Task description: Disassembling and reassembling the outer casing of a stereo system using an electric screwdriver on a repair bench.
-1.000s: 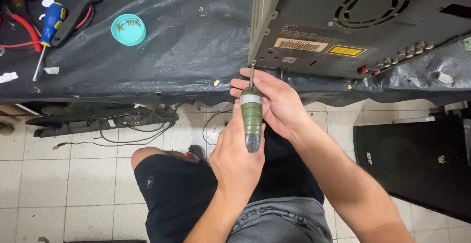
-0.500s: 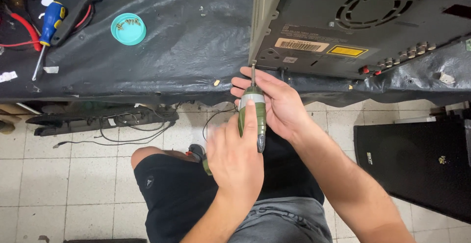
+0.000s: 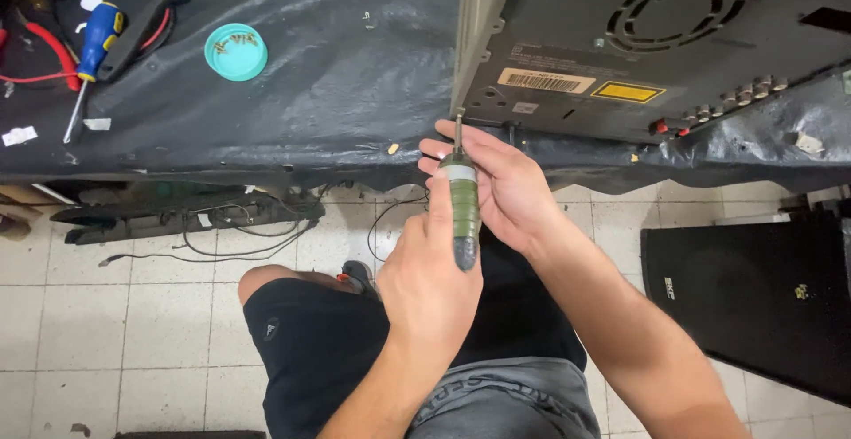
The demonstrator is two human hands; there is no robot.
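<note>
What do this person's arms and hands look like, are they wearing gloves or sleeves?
No gloves or sleeves. The left hand and right hand are bare, as are both forearms up to the picture's edge. No watch, ring or bracelet shows. Lower down, dark shorts and a grey shirt show.

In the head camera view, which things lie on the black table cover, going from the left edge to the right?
Blue-handled screwdriver → teal lid with small screws → green-handled screwdriver, held by both hands → dark device casing with round vent.

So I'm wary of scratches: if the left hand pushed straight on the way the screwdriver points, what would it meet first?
Probably the dark device casing: the green screwdriver in the left hand already seems to touch its lower edge, though depth is unclear.
</note>
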